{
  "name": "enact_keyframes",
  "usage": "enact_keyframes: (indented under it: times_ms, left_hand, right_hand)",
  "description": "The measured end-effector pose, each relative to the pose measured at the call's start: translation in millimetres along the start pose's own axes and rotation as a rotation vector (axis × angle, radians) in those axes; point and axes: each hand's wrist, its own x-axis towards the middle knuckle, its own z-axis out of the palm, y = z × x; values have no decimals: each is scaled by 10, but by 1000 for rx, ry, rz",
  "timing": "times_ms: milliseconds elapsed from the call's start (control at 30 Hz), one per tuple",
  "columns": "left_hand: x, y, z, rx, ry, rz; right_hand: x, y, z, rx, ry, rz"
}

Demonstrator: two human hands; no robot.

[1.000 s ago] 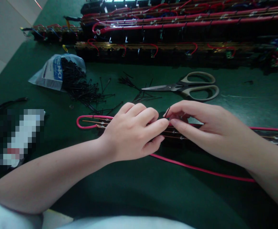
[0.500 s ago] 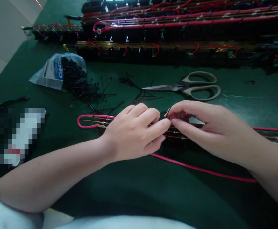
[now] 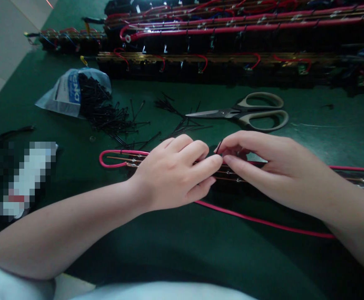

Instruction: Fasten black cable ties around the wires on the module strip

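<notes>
A long dark strip assembly (image 3: pixel 238 180) with copper-coloured rods lies across the table, and a red cable (image 3: pixel 102 158) loops round its left end. My left hand (image 3: pixel 175 173) lies over the assembly with its fingers curled; thumb and index finger meet close to my right fingertips. My right hand (image 3: pixel 263 162) pinches a thin black cable tie (image 3: pixel 220 146) above the rods, its thumb and index finger together. What my left fingertips grip is hidden behind the hand. Another length of red cable (image 3: pixel 263 223) runs along the near side, below both hands.
Scissors (image 3: pixel 232 112) lie just beyond the hands. Left of them are loose black cable ties (image 3: pixel 182 121) and a plastic bag (image 3: pixel 66 93) spilling more ties. Several similar wired assemblies (image 3: pixel 182 62) line the back. A blurred white item (image 3: pixel 30 179) lies at the left.
The view has shifted very slightly, so things sit a little further left. Both hands keep the same pose at the cable tie.
</notes>
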Motion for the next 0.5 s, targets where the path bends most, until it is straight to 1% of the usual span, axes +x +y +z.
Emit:
enact_keyframes:
  times_ms: [500]
  left_hand:
    - [-8,6,15,21,20,15]
  right_hand:
    - [3,9,-3,-6,3,-13]
